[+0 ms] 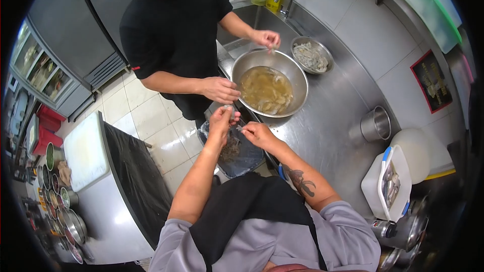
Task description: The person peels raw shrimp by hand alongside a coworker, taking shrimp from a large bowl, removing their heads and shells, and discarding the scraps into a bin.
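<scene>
My left hand (222,123) is raised with its fingers closed around a shrimp (230,110), greyish and partly hidden by the fingers. Just to its right, my right hand (256,135) pinches a small pale piece (239,127), too small to make out. Both hands are over a bin with a dark liner (205,133), where a heap of brownish scraps (230,150) lies. Beyond them stands a large steel bowl (301,102) of cloudy brown water with shrimp (272,103) in it. A smaller steel bowl (329,68) holds pale shrimp (308,56).
A co-worker in black (174,35) stands opposite, both hands near the large bowl. The steel counter (322,136) carries a steel pot (375,124) and a white tub (371,184) with fish. A sink (267,20) with faucet lies behind. At left is a white cutting board (86,146).
</scene>
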Available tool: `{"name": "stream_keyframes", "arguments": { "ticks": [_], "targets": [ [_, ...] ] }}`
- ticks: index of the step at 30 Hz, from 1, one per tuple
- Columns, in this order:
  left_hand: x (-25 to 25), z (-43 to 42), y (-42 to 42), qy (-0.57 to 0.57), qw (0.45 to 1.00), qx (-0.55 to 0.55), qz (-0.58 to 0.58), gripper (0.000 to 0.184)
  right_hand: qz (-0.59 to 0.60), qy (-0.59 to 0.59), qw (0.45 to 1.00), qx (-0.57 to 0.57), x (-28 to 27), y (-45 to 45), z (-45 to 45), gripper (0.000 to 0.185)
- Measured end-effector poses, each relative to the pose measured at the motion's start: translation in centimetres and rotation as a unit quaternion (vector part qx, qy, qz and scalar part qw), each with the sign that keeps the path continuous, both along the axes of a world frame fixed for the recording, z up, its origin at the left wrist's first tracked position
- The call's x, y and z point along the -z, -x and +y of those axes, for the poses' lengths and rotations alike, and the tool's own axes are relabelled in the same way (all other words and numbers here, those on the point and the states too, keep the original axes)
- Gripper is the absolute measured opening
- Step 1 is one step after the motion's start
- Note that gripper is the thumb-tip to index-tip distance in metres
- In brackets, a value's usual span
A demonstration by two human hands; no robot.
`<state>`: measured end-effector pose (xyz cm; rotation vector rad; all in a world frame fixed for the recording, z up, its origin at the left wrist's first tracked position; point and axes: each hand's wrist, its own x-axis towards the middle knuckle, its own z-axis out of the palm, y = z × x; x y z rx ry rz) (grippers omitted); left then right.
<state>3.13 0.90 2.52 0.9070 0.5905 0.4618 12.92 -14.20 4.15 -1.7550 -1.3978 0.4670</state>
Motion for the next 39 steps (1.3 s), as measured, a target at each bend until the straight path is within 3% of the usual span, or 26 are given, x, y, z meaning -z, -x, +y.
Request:
{"name": "stream_keyframes", "arguments": {
  "ticks": [2,5,6,7,8,10,14,16,19,24,26,28,30,31,32,34,36,37,39],
  "targets": [
    [-0.1,-0.4,0.1,-0.042,0.999,-0.006,0.021,0.015,-0.023,-0.002,1.000,0.001,0.5,0.2,-0.3,0.021],
    [0.0,-0.6,0.1,-0.271,0.961,0.013,0.054,0.016,-0.050,-0.032,0.998,0.021,0.5,-0.6,-0.2,0.026],
    [0.1,-0.8,0.2,-0.274,0.960,0.016,0.053,0.016,-0.048,-0.054,0.997,0.038,0.3,-0.9,-0.1,0.028],
    [0.3,-1.2,0.2,-0.340,0.939,0.013,0.045,0.016,0.047,-0.037,0.994,0.089,0.2,-0.9,-0.1,0.028],
    [0.4,-1.5,0.2,-0.404,0.914,0.009,0.035,0.017,0.047,-0.038,0.994,0.093,0.0,-1.2,0.0,0.028],
    [-0.9,-2.4,0.2,-0.414,0.909,0.027,0.028,0.019,0.231,-0.044,0.966,0.104,-0.4,-1.8,0.1,0.027],
    [-2.5,-3.1,-0.4,-0.444,0.891,0.078,0.050,0.018,0.240,-0.053,0.963,0.113,-0.6,-2.8,-0.3,0.022],
    [-2.2,-3.5,-0.7,-0.397,0.916,0.057,0.002,0.018,0.271,-0.053,0.953,0.121,-1.6,-2.8,-0.7,0.018],
    [-2.5,-3.6,-1.0,-0.351,0.934,0.067,0.023,0.017,0.267,-0.051,0.955,0.122,-1.6,-3.1,-1.0,0.017],
    [-1.3,-3.3,-0.7,-0.365,0.928,0.064,0.047,0.017,0.317,-0.097,0.924,0.192,-1.9,-5.5,-2.1,0.013],
    [-0.9,-3.0,-0.4,-0.385,0.918,0.069,0.064,0.018,0.260,-0.117,0.935,0.211,-2.8,-9.3,-3.3,0.011],
    [-0.7,-2.9,0.2,-0.394,0.909,0.098,0.100,0.020,0.129,-0.134,0.952,0.242,-4.7,-15.4,-4.6,0.011],
    [0.1,-2.7,0.4,-0.445,0.885,0.088,0.103,0.018,0.192,-0.219,0.917,0.272,-8.6,-21.0,-5.5,0.017],
    [0.6,-2.7,0.6,-0.497,0.858,0.078,0.106,0.017,0.145,-0.207,0.905,0.343,-9.2,-23.9,-6.0,0.025],
    [1.1,-2.7,0.8,-0.494,0.859,0.077,0.107,0.017,0.145,-0.203,0.906,0.342,-9.0,-26.6,-6.3,0.025],
    [2.0,-2.8,1.2,-0.620,0.780,0.016,0.081,0.012,-0.072,-0.166,0.889,0.421,-7.6,-29.6,-6.2,0.029],
    [2.1,-2.8,1.8,-0.616,0.781,0.009,0.105,0.011,-0.101,-0.068,0.934,0.337,-5.3,-28.4,-4.7,0.025],
    [1.4,-2.8,2.1,-0.617,0.775,0.015,0.132,0.011,-0.088,-0.068,0.966,0.235,-4.8,-26.0,-3.8,0.019],
    [1.2,-2.7,2.4,-0.618,0.769,0.016,0.162,0.011,-0.079,0.060,0.982,0.159,-1.0,-23.0,-1.2,0.018]
  ]
}}
